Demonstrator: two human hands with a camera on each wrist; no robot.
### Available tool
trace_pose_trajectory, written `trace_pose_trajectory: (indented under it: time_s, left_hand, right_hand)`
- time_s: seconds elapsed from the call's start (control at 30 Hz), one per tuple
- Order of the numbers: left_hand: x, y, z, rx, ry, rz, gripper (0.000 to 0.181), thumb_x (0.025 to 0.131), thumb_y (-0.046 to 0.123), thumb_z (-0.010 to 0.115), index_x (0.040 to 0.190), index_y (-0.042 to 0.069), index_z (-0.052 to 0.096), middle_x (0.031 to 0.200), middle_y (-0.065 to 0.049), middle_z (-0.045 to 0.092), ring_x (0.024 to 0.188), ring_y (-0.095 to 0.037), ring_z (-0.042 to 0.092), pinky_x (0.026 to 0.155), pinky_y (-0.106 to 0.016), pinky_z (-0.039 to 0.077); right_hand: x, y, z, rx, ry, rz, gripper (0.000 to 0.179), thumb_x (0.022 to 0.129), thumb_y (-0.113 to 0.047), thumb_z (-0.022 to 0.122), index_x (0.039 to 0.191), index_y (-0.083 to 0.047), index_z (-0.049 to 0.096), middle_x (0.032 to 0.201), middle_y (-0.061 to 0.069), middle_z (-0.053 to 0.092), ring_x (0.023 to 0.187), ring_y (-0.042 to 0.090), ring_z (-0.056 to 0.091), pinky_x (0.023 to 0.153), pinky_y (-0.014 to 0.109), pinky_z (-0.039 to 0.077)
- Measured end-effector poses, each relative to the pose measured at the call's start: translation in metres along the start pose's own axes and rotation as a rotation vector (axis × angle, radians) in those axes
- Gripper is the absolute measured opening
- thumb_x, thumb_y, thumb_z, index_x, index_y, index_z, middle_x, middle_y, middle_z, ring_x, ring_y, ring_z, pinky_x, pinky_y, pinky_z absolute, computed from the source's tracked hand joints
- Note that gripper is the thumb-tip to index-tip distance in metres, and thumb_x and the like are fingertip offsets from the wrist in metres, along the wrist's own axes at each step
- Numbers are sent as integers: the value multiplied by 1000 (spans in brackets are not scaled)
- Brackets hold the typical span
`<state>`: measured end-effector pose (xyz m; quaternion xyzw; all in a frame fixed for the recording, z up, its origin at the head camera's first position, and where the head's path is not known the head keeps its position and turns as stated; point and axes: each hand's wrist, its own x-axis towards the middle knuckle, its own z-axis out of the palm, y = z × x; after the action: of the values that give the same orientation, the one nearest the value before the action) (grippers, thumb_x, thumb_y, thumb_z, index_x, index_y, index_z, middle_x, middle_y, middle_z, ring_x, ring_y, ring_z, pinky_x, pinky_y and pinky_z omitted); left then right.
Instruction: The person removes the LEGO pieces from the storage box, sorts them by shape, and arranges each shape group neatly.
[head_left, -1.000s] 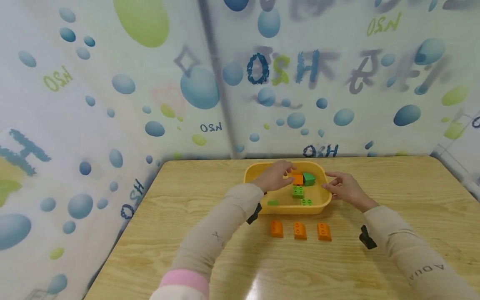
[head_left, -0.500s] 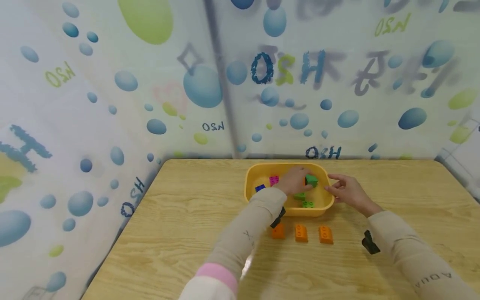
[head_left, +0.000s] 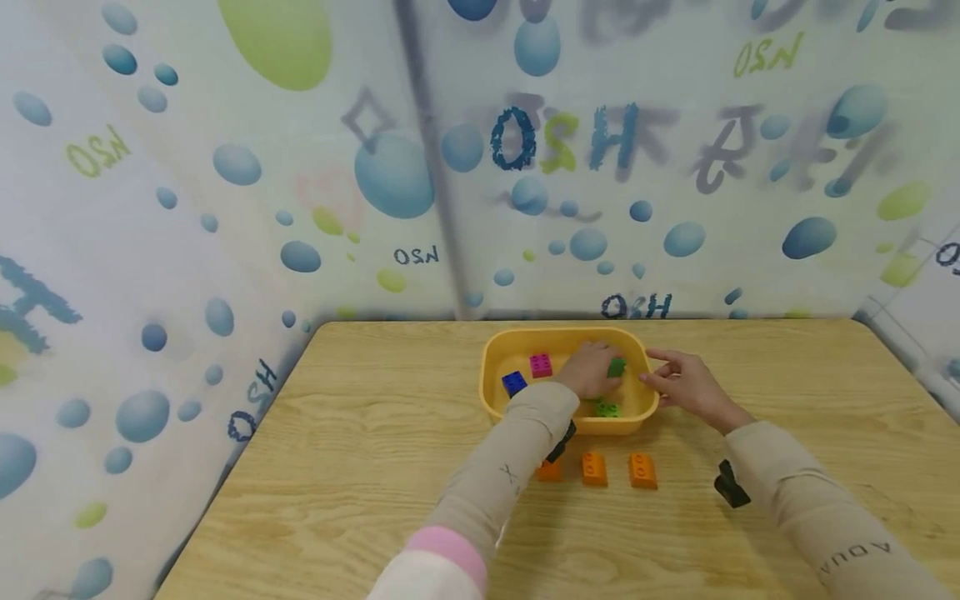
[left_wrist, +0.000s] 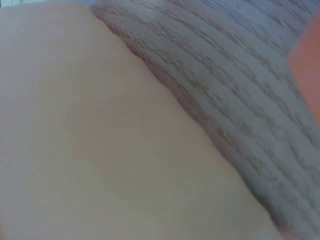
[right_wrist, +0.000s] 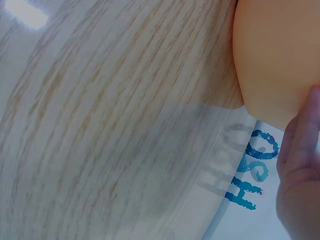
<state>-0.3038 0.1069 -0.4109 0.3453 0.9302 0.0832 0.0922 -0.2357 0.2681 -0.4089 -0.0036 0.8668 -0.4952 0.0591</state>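
In the head view, a yellow plastic basin (head_left: 517, 335) stands on the wooden table. My left hand (head_left: 592, 368) reaches down inside it, palm side hidden, with a dark green brick (head_left: 617, 367) by its fingertips. Whether the fingers grip anything cannot be seen. My right hand (head_left: 686, 383) holds the basin's right rim, thumb over the edge and fingers along the outer wall. A blue brick (head_left: 514, 383), a pink brick (head_left: 540, 365) and a light green brick (head_left: 607, 408) lie inside. The left wrist view shows mostly sleeve or basin wall, blurred.
Before the basin, a row of orange sloped bricks lies on the table (head_left: 360, 467): a right one (head_left: 642, 471), a middle one (head_left: 594, 469) and a left one (head_left: 549, 472) partly behind my left wrist. A printed wall (head_left: 585, 208) rises behind the table.
My left hand has moved right and down into the basin, covering the orange brick there and uncovering the blue and pink bricks. The right hand stays at the rim.
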Motion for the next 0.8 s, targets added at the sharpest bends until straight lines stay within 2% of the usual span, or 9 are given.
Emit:
trace_pose_trajectory:
  time_s: [0.2,0.37,0.57,0.7,0.8]
  left_hand:
    - [0,2,0,36,-3,-15,44,88,33,54,129,20,46,125,3,43,105,-12,39,91,-21,34]
    - [-1,5,0,72,-26,-27,45,87,36,53,130,23,45,125,1,39,109,-13,36,90,-21,34]
    - [-2,2,1,-5,-11,-18,37,87,29,56,122,20,52,120,0,41,107,-13,38,87,-20,35]
    - [-4,-3,0,-26,3,0,30,85,24,59,114,16,58,111,0,44,99,-11,42,83,-18,36]
    - [-7,-5,-2,-46,2,-13,27,84,21,61,109,14,59,106,0,46,91,-9,45,77,-16,38]
  right_hand:
    - [0,0,-1,12,-10,-15,60,88,-17,56,134,8,28,93,23,56,73,22,61,63,34,52]
    - [-2,0,-2,19,-11,-25,59,88,-16,55,134,9,28,92,21,56,72,20,61,63,34,52]
    - [-3,-1,-2,22,-13,-29,58,88,-14,55,133,9,28,92,23,55,73,22,61,63,35,52]
    - [-2,-2,-2,26,-17,-23,59,88,-16,56,133,9,28,93,24,55,75,26,61,64,34,52]
    - [-2,-1,-1,24,-16,-14,60,87,-16,56,133,9,28,93,23,55,75,26,61,63,34,52]
